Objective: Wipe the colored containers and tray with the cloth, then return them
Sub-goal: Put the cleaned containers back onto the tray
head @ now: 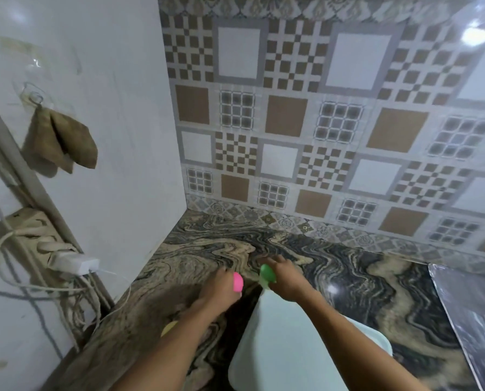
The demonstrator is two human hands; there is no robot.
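A brown cloth (60,139) is seen hanging from a hook on the white wall at far left, with a power strip (35,235) and a white charger (74,262) plugged in below it; no writing or brand can be read anywhere. Lower down, a small yellow object (169,328) is partly hidden under the left forearm, too little showing to identify. The left hand (217,289) is closed around a pink container (237,282), held just above the marbled tabletop (348,277). Just beside it, the right hand (285,277) is wrapped around a green container (266,273), blurred. A pale mint tray (286,354) is seen below the right arm, near the front edge. A shiny sheet (472,311) lies at far right.
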